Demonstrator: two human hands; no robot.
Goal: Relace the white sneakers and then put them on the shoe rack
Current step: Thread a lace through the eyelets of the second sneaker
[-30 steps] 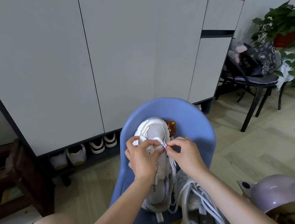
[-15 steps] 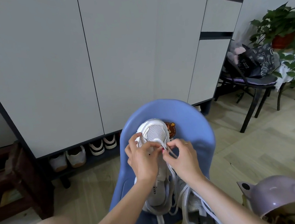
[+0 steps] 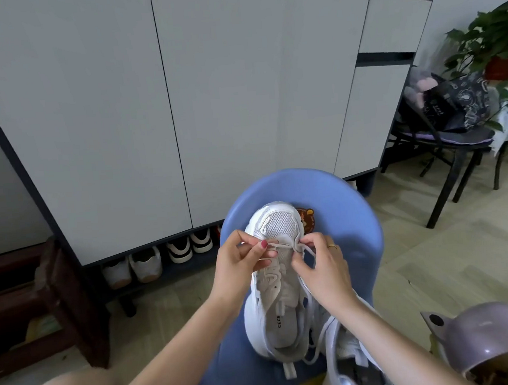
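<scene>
On the blue chair [image 3: 350, 214], white sneaker [image 3: 281, 285] with toe away and long axis toward the body — left hand [image 3: 240, 265] and right hand [image 3: 322, 266] each pinching the lace [image 3: 283, 245] at the lowest eyelets, right beside the toe mesh.

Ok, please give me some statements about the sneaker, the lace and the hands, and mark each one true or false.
1. Both hands pinch the lace near the toe end of the white sneaker. True: left hand, right hand.
2. The sneaker lies on a blue seat. True.
3. The second sneaker already stands on the shoe rack. False: it is on the seat, beside the first.
4. The rack is empty. False: several shoes stand on it.
5. The lace is fully threaded and tied. False: only the front is being threaded.
</scene>
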